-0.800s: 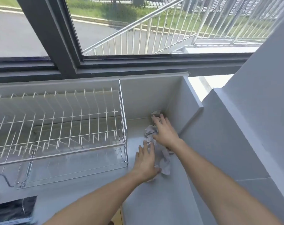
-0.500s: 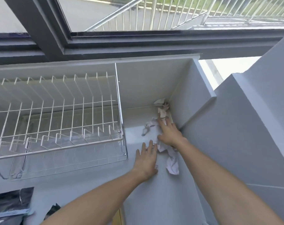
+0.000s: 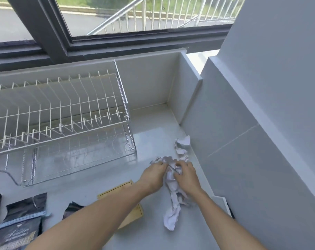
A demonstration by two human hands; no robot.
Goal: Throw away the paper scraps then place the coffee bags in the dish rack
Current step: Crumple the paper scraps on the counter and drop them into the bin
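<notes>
Crumpled white paper scraps [image 3: 171, 208] lie in a loose pile on the grey counter, near the right wall. My left hand [image 3: 154, 175] and my right hand [image 3: 186, 176] press in from both sides and clutch the middle of that pile. One more scrap [image 3: 182, 144] sits apart just behind the hands. Black coffee bags [image 3: 21, 224] lie at the counter's bottom left. The empty wire dish rack [image 3: 59, 123] stands on the left, under the window.
A tan cardboard piece [image 3: 120, 191] lies under my left forearm. A white wall [image 3: 243, 141] closes off the right side, and a white backsplash corner [image 3: 171, 87] the far end. Another dark bag [image 3: 72, 211] peeks out beside my left arm.
The scraps have been dragged out of the far corner toward me. Both hands went from lying flat on them to closing around the gathered pile. The view tilted down, showing the coffee bags.
</notes>
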